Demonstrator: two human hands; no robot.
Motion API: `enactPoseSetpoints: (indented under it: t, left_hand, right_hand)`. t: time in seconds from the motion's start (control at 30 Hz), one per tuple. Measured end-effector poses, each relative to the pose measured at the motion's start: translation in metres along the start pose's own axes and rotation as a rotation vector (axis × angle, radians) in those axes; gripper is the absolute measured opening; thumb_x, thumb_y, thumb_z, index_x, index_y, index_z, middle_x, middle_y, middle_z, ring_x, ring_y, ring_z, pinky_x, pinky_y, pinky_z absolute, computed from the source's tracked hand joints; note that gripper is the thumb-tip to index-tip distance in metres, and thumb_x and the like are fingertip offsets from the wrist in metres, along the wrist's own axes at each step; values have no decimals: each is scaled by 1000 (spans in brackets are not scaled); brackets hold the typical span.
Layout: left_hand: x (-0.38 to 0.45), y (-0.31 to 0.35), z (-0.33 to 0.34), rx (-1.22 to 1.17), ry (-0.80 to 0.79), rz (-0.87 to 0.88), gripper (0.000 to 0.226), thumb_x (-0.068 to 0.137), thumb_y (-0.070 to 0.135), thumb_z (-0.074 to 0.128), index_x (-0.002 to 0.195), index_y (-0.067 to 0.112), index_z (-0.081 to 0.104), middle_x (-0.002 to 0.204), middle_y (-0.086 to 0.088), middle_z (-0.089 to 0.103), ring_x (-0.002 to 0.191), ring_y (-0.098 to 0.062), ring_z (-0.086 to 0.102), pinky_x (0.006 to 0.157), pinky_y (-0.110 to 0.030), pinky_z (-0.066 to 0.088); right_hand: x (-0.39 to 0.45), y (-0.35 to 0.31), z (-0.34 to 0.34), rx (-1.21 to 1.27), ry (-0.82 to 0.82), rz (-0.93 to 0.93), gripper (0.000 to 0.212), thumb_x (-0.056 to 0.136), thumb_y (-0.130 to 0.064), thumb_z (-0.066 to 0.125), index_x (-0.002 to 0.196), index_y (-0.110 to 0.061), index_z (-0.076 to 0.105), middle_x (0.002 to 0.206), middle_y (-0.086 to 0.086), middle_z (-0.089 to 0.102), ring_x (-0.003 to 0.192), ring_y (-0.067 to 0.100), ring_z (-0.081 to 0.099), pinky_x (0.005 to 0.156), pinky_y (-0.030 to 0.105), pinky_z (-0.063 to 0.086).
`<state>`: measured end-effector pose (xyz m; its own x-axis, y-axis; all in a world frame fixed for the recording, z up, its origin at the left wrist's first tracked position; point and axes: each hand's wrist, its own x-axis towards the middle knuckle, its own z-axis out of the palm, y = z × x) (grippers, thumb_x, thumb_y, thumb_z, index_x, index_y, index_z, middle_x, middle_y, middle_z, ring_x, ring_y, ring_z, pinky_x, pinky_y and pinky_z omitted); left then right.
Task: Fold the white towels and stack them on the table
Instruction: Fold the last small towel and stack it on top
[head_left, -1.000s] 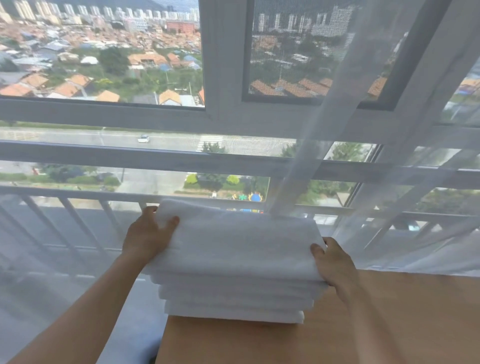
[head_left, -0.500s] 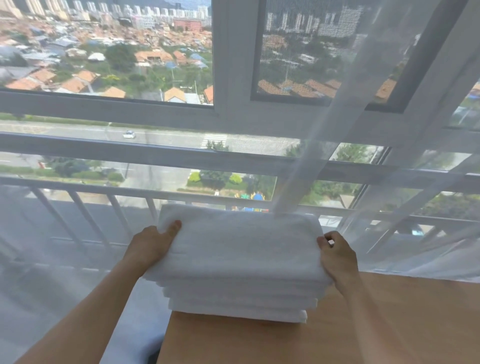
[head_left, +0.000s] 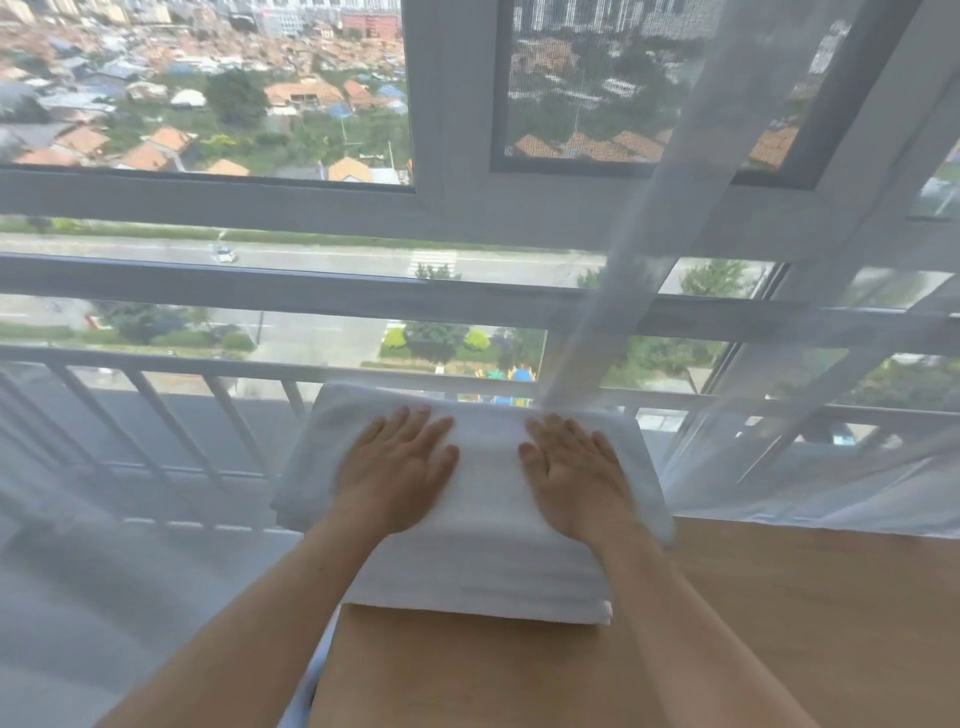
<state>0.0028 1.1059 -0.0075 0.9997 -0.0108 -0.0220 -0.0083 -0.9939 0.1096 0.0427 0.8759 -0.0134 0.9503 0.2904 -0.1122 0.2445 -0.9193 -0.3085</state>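
A stack of several folded white towels (head_left: 483, 566) sits at the far left corner of the wooden table (head_left: 779, 623), its left side overhanging the table's edge. My left hand (head_left: 397, 467) lies flat, palm down, on the left half of the top towel. My right hand (head_left: 574, 470) lies flat on the right half in the same way. Fingers of both hands are spread and point toward the window; neither grips anything.
A large window with a white railing (head_left: 156, 395) stands right behind the table. A sheer white curtain (head_left: 779, 364) hangs at the right, its hem touching the table's back edge and the stack's far side. Floor lies to the left of the table.
Both hands have let go of the stack's sides and moved onto the top towel, now lying flat on it. The stack has stayed in place.
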Motion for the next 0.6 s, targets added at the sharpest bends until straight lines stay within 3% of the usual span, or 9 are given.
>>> enactPoseSetpoints:
  t: [0.13,0.23,0.33,0.47,0.6]
  left_hand:
    - [-1,-42,-10,56,1,-231,62,100,59,16,158,36,21,168,8,13,155,-18,5,124,-43,2]
    - [5,-5,-16,0,-27,-78,57,104,53,20,158,33,24,167,8,18,155,-16,8,124,-39,-3]
    - [2,17,-7,-52,-20,35,56,103,55,17,157,42,21,167,12,16,154,-10,11,123,-33,2]
    - [0,-27,-6,39,-6,-184,69,94,63,7,157,38,21,168,8,15,154,-15,11,124,-39,7]
    - [-8,-47,-14,22,2,-306,62,99,59,18,156,34,24,167,5,16,154,-20,9,123,-45,17]
  right_hand:
    - [-3,25,-9,-33,46,170,59,103,-44,10,159,-28,18,167,-5,13,154,16,5,125,40,-2]
    - [1,-5,-9,-42,134,80,58,105,-44,18,158,-22,23,166,0,18,154,21,9,124,43,0]
    - [-1,-24,3,-13,94,-108,57,102,-54,17,157,-37,23,167,-6,17,153,16,11,123,38,0]
    - [3,11,0,-17,59,32,63,99,-60,13,157,-38,23,167,-6,16,153,18,11,122,40,1]
    - [-8,31,-14,-20,27,106,60,102,-55,14,157,-34,22,167,-4,14,153,20,8,123,41,7]
